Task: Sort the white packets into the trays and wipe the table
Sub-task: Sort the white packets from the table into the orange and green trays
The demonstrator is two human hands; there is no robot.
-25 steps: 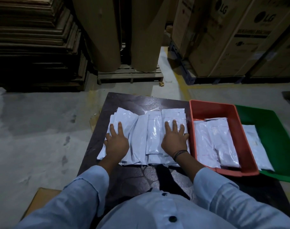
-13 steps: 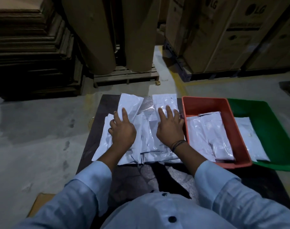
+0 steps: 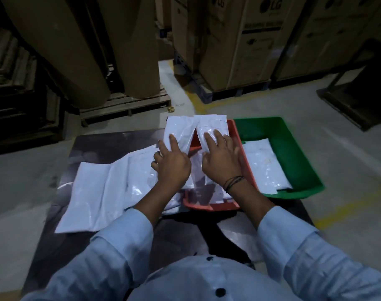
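Note:
My left hand and my right hand each hold one white packet over the red tray. The left packet and the right packet stick out past my fingers, side by side, above the tray's far end. My fingers lie on top of them and my thumbs are hidden beneath. More white packets lie overlapped on the dark table to the left. The green tray stands to the right of the red one, with a white packet inside.
Big cardboard rolls stand on a wooden pallet beyond the table. Large cartons fill the back right. Stacked flat cardboard is at the far left. Grey concrete floor surrounds the table.
Both hands lifted a packet each from the pile and carried them right, over the red tray. The view has swung right as well.

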